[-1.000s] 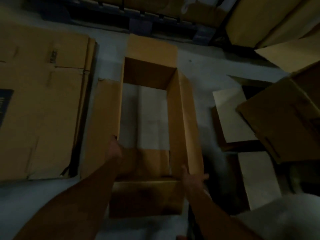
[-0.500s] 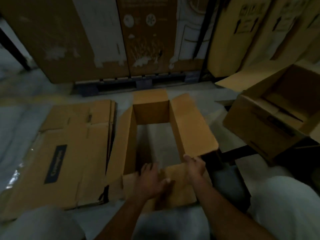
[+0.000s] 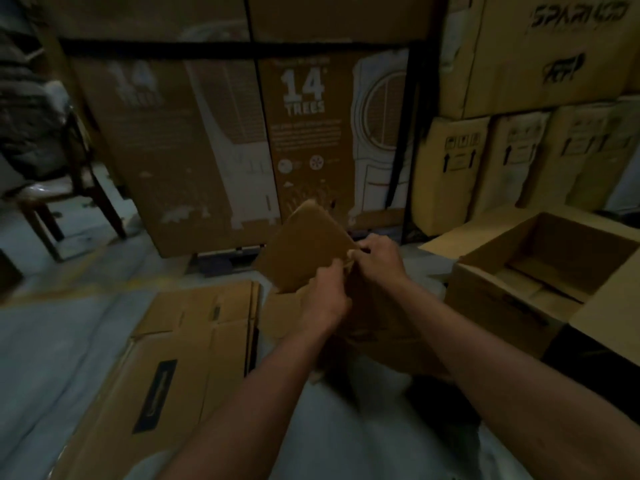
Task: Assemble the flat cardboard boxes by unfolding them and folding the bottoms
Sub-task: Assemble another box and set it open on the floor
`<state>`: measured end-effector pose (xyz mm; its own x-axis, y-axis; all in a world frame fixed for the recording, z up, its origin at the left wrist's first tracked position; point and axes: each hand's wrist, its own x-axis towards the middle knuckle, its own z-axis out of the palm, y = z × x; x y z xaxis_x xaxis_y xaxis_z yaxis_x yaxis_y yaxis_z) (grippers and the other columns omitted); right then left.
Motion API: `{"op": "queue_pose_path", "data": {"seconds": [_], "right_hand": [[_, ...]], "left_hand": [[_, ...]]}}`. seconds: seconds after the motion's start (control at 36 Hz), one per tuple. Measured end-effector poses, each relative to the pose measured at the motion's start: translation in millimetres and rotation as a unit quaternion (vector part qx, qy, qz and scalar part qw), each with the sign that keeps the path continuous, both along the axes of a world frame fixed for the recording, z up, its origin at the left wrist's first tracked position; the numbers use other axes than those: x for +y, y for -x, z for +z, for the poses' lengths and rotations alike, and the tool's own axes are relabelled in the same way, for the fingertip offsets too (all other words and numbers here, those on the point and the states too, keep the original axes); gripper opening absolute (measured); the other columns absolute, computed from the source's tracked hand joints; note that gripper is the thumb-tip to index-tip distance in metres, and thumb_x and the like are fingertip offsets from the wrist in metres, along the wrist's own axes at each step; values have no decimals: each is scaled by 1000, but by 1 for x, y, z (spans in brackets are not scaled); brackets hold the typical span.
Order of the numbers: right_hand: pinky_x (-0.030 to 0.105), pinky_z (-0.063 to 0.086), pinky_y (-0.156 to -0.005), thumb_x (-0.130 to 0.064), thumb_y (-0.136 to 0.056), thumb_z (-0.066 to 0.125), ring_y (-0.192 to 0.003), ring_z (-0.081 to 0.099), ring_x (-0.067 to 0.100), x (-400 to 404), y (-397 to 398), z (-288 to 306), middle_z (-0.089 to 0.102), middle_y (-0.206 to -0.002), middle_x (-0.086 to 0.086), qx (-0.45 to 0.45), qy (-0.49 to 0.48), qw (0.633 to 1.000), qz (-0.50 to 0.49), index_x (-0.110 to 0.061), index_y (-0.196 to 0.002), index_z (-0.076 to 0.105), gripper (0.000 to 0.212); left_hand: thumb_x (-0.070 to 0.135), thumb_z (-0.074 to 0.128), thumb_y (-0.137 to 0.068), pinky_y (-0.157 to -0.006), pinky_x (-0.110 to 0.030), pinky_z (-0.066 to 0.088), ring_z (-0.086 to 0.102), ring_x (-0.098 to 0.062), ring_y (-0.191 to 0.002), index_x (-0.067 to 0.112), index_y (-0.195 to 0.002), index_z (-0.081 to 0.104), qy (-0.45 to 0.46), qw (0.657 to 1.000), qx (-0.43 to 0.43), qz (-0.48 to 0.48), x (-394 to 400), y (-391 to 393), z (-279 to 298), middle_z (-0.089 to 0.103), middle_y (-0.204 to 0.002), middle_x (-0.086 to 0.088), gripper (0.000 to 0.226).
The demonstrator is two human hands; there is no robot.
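Two hands work 1 box on the floor, center, just in front of the person. Left hand grips a raised flap w/ fingers curled on its edge; right hand pinches the same flap's right corner, touching the left. Flap tilts up, hiding the box interior. Just left: 1 stack of flat boxes on the floor, exact count unclear, dark label on top. Right: 1 open box, flaps out. Farther back: 2 tall printed cartons, "14 TREES" on one, at least 4 stacked cartons at right, 1 chair far left. Dim & blurry.
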<state>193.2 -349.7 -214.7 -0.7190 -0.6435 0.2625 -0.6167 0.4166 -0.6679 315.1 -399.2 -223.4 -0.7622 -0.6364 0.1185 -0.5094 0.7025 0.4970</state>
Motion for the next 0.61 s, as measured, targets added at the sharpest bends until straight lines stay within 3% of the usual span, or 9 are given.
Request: {"op": "queue_pose_path", "data": {"seconds": [0.08, 0.17, 0.25, 0.31, 0.39, 0.5, 0.61], "right_hand": [[24, 36, -75, -23, -95, 59, -93, 55, 17, 3, -2, 30, 60, -93, -2, 2, 1, 998, 58, -13, -106, 73, 21], [30, 45, -85, -35, -95, 58, -106, 57, 14, 10, -1, 49, 61, -109, -6, -77, 0, 987, 139, -20, -120, 65, 30], [38, 49, -92, -48, -79, 74, -112, 54, 18, 17, 7, 62, 55, -123, -4, -77, -164, 970, 163, -26, -131, 51, 61], [40, 56, -84, -47, -72, 80, -101, 63, 22, 20, 8, 70, 63, -113, 1, -67, -260, 954, 133, -19, -120, 59, 60], [34, 58, -64, -35, -73, 81, -76, 65, 20, 23, 4, 83, 66, -86, 3, 40, -319, 943, 82, -14, -92, 67, 32], [42, 57, -77, -22, -82, 73, -80, 62, 22, 29, -5, 99, 61, -88, 4, 127, -324, 937, 36, -17, -76, 53, 21], [41, 55, -80, -26, -81, 73, -88, 60, 21, 34, -12, 113, 60, -92, 2, 204, -265, 942, 23, -18, -90, 57, 20]], "left_hand": [[6, 46, -89, -75, -45, 54, 59, -22, -83, 22, -89, 54, 57, 998, 37, 12, -10, -2, 27, 58, -90, -1, 18], [0, 45, -88, -75, -45, 56, 61, -23, -84, 20, -88, 58, 87, 994, 65, 17, -21, -9, 46, 61, -90, -1, 23], [-2, 47, -85, -70, -42, 57, 62, -20, -76, 15, -83, 60, 84, 988, 121, 54, -37, -21, 64, 63, -81, -1, 21], [-2, 48, -85, -64, -39, 56, 60, -17, -68, 15, -74, 58, 91, 983, 141, 67, -44, -27, 74, 59, -71, 0, 22], [-3, 48, -85, -57, -32, 51, 58, -16, -63, 15, -70, 55, 117, 979, 156, 61, -46, -32, 86, 55, -65, 1, 24], [-2, 49, -85, -48, -22, 41, 55, -10, -58, 13, -69, 57, 130, 969, 194, 76, -56, -41, 100, 55, -63, 2, 23], [2, 52, -86, -52, -27, 42, 58, -14, -65, 13, -79, 59, 171, 966, 177, 73, -64, -49, 119, 58, -70, 2, 15]]}}
